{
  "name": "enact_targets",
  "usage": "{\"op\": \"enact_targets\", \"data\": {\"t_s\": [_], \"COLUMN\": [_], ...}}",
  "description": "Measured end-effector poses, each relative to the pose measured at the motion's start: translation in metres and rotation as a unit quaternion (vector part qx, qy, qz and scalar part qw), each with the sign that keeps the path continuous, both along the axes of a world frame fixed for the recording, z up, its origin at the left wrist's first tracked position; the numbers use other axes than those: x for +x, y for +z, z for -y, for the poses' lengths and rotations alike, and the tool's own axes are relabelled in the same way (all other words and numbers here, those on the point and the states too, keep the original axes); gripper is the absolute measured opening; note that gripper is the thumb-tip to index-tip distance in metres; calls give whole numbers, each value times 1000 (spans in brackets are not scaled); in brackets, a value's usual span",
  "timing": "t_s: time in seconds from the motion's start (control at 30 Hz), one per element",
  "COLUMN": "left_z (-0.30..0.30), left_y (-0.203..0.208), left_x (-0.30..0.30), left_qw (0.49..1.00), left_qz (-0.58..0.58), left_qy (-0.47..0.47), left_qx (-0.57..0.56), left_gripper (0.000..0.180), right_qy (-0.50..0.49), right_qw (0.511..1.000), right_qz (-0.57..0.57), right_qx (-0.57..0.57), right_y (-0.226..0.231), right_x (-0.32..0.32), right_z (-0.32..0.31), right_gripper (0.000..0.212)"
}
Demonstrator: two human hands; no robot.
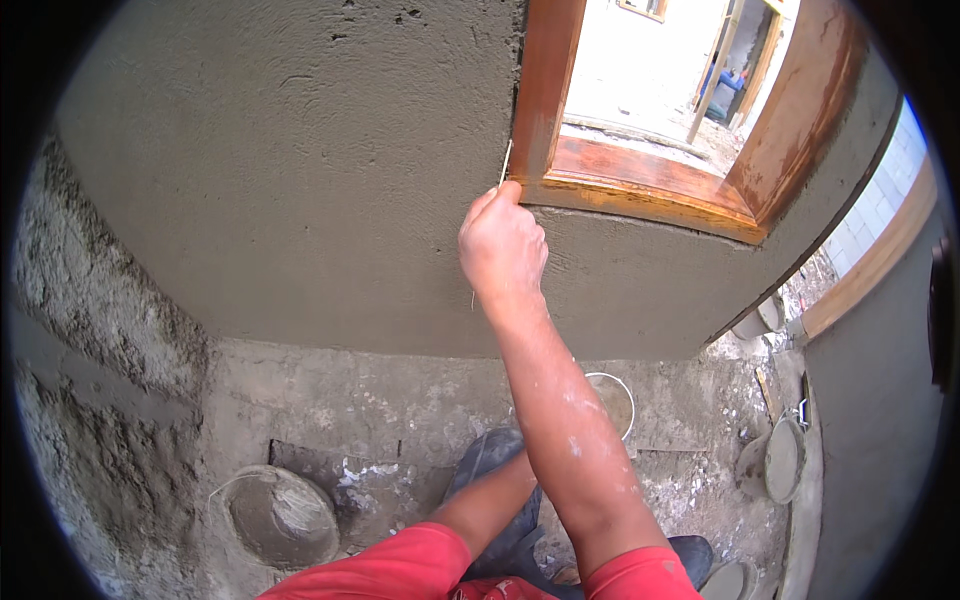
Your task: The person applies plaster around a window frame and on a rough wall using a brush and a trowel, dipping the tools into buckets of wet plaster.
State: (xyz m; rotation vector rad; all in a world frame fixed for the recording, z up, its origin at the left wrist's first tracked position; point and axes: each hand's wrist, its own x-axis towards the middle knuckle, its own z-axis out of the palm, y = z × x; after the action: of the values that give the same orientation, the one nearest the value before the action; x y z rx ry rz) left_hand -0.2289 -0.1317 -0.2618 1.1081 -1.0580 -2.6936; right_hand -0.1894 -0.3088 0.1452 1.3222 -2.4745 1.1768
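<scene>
Over in the wall [300,190] sits a window frame [545,100], right hand [505,240] at its lower-left corner; on the floor [350,400] at left, a bucket [236,500].

Thin pale strip [506,162] beside a reddish-brown wooden window frame [543,105], against grey plaster [300,200].
The strip stands nearly upright, its top leaning slightly right, at the frame's lower left corner; its lower part is hidden. The plaster runs left of and below the frame, mostly smooth, with swirl marks and small pits to the frame's upper left.
</scene>
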Motion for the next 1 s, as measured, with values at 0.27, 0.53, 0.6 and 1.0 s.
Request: {"op": "enact_targets", "data": {"t_s": [0.27, 0.53, 0.6, 1.0], "left_z": [3, 4, 0, 2], "left_y": [7, 6, 9, 8], "left_x": [-7, -10, -9, -13], "left_qw": [1000, 1000, 1000, 1000], "left_qz": [-10, -12, -12, -14], "left_qy": [-3, -2, -4, 4], "left_qx": [1, 4, 4, 11], "left_gripper": [81, 82, 82, 84], "right_qy": [-8, 3, 5, -9], "right_qw": [996, 999, 999, 998], "right_qz": [54, 29, 24, 16], "right_qx": [73, 26, 35, 59], "right_y": [-56, -30, -48, -61], "right_x": [-11, -9, -13, -14], "right_z": [1, 6, 5, 3], "right_gripper": [33, 30, 30, 27]}}
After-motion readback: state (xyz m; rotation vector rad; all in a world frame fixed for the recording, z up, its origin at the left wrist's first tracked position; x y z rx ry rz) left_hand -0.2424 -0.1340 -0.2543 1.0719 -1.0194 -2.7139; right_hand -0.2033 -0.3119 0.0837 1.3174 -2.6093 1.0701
